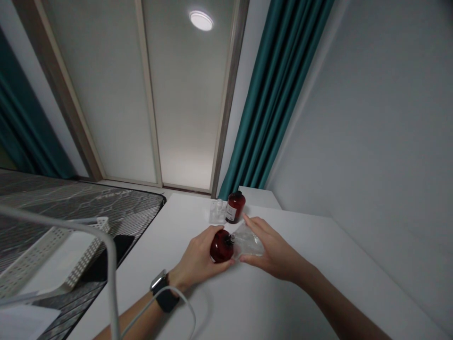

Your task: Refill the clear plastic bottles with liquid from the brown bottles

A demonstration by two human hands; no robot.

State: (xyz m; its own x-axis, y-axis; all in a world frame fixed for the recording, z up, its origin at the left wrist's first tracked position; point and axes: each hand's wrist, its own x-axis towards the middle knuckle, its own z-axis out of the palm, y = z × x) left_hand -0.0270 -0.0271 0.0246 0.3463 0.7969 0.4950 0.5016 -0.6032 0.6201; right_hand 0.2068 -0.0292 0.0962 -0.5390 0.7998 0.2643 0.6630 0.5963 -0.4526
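My left hand (201, 255), with a dark watch on its wrist, is closed around a dark red-brown bottle (220, 246). The bottle's black neck points right, toward my other hand. My right hand (271, 248) grips a clear, crinkled plastic bag (247, 242) between thumb and fingers. The bag's near end touches or lies close against the bottle's neck; I cannot tell which. Just beyond my hands stands a second red-brown bottle (239, 203) with a white label and a black top. Beside it on the left lies a clear plastic packet (217, 211).
A white table (283, 302) lies under my hands, against a grey wall on the right. At left, a white perforated basket (35, 264) sits on a dark patterned surface (120, 203). A white cable (184, 297) crosses near my left wrist. Teal curtains (269, 104) hang behind.
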